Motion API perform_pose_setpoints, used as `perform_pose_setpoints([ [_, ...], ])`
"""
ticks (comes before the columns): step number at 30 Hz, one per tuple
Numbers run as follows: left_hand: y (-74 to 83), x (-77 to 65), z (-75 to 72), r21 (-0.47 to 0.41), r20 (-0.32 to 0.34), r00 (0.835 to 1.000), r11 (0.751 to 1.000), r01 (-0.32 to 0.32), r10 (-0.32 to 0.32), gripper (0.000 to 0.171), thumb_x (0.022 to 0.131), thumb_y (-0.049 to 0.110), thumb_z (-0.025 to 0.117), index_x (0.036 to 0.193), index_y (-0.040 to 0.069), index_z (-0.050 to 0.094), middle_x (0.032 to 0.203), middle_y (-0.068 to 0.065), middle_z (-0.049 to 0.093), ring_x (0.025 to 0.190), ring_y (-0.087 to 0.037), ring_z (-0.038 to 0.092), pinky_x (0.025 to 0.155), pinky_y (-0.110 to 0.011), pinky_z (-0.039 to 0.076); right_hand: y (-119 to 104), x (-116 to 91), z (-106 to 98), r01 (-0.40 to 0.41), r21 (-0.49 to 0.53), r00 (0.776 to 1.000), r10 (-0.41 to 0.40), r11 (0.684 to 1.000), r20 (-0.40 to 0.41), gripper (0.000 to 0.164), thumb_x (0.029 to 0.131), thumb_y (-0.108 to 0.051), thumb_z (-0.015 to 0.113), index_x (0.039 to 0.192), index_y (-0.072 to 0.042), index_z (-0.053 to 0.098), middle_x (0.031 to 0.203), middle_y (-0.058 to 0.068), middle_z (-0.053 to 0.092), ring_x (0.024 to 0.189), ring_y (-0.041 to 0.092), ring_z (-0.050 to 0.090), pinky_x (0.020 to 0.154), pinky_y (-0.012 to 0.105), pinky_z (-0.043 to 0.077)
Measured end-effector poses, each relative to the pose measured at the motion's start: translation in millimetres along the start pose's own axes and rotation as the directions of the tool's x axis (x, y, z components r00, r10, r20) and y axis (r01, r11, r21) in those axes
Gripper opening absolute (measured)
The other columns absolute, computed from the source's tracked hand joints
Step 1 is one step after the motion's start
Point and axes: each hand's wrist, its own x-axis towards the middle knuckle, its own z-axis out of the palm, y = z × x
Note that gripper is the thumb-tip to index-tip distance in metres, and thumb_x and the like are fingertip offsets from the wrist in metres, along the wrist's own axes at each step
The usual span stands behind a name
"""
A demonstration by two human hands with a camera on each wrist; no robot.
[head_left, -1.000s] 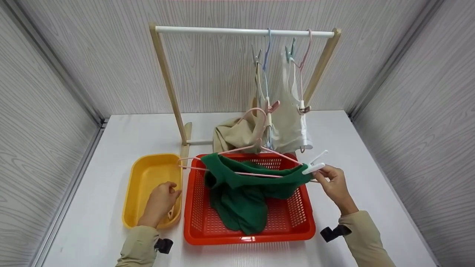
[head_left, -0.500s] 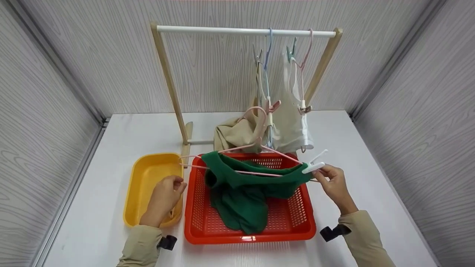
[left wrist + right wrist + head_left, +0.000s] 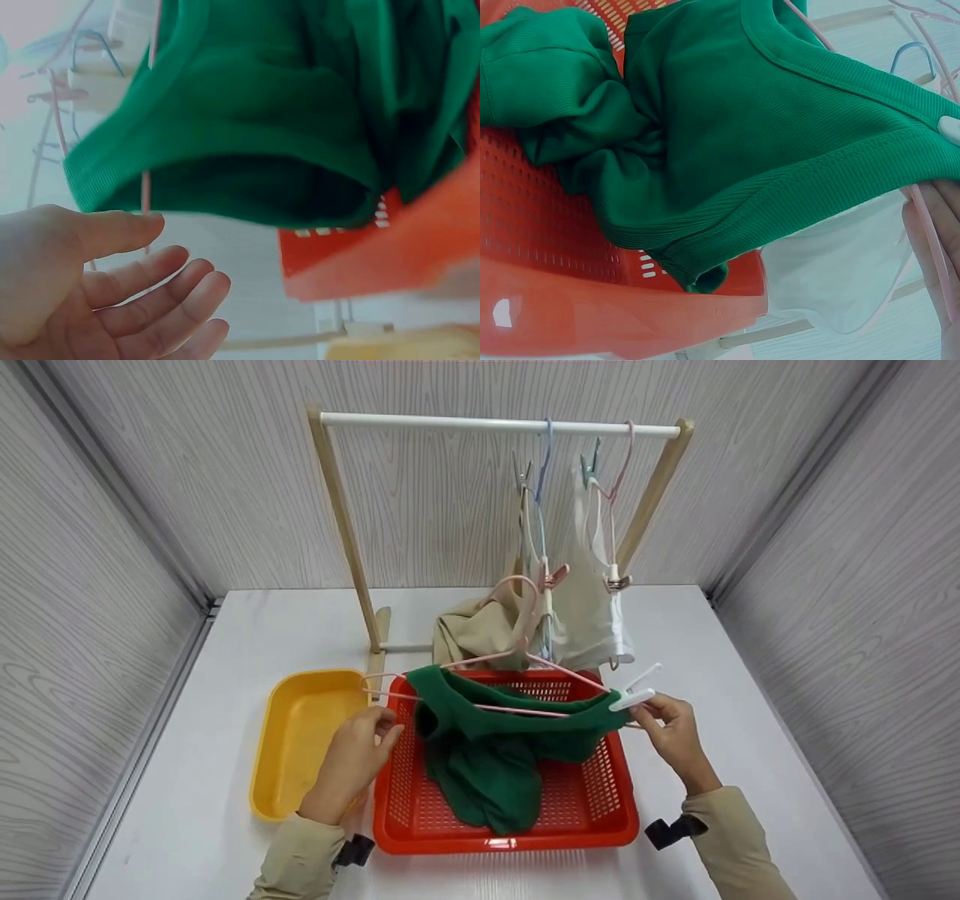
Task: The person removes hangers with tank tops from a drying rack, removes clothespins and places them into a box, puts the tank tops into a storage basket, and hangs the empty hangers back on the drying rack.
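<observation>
A pink clothes hanger [image 3: 517, 711] with a green ribbed top [image 3: 487, 780] draped over it lies across the red basket [image 3: 506, 844]. My right hand [image 3: 675, 731] holds the hanger's right end, where a white clothespin [image 3: 634, 700] clips the strap; in the right wrist view the hanger passes over my fingers [image 3: 934, 247]. Beside the hanger's bare left end is my left hand [image 3: 360, 754], holding nothing. In the left wrist view its fingers [image 3: 161, 300] are loosely bent, just below the left strap, which has no clothespin on it.
On the left stands a yellow tray [image 3: 259, 765], partly covered by my left arm. Behind the basket a drying rack [image 3: 450, 422] carries pale garments, a beige one [image 3: 476, 634] and a white one [image 3: 589, 607], on hangers with clothespins. Textured walls close in the table.
My left hand has moved up and right, from over the yellow tray to beside the hanger's left end. My right hand, the hanger and the green top have hardly moved.
</observation>
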Motion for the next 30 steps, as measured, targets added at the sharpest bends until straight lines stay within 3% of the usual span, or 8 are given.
perform_pose_setpoints([
  [8,27.2,-3.9,3.7,-0.019,-0.072,0.978,0.98,-0.196,0.194,0.021,0.091,0.013,0.065,0.109,0.002,0.064,0.101,-0.012,0.067,0.09,-0.022,0.063,0.088,-0.038,0.059,2,-1,3,0.0,-0.007,1.0,0.0,1.0,0.0,0.021,0.087,0.018,0.049,0.102,0.017,0.063,0.097,-0.021,0.072,0.083,-0.005,0.07,0.071,0.014,0.057],
  [13,43.5,-6.9,6.8,-0.068,-0.063,0.956,0.954,-0.292,0.288,0.02,0.09,0.012,0.065,0.108,0.002,0.065,0.099,-0.011,0.067,0.089,-0.022,0.063,0.086,-0.036,0.059,1,0,4,-0.025,-0.021,1.0,0.025,0.999,-0.012,0.02,0.088,0.017,0.05,0.101,0.015,0.065,0.095,-0.022,0.072,0.082,-0.006,0.07,0.07,0.013,0.057],
  [23,70.0,-7.7,28.6,-0.101,0.028,0.901,0.898,-0.429,0.433,0.016,0.093,0.014,0.062,0.105,0.004,0.065,0.1,-0.009,0.067,0.091,-0.02,0.064,0.086,-0.033,0.058,-1,1,6,-0.002,-0.004,1.0,0.002,1.0,0.005,0.022,0.088,0.017,0.05,0.103,0.014,0.065,0.097,-0.02,0.072,0.083,-0.004,0.071,0.071,0.014,0.057],
  [30,84.5,-5.6,40.1,-0.101,0.004,0.868,0.863,-0.494,0.497,0.015,0.093,0.012,0.061,0.105,0.004,0.066,0.102,-0.009,0.067,0.093,-0.018,0.065,0.088,-0.031,0.058,-1,1,7,0.018,0.011,0.999,-0.018,1.0,0.028,0.023,0.088,0.018,0.049,0.104,0.014,0.065,0.099,-0.02,0.072,0.085,-0.004,0.071,0.071,0.015,0.057],
])
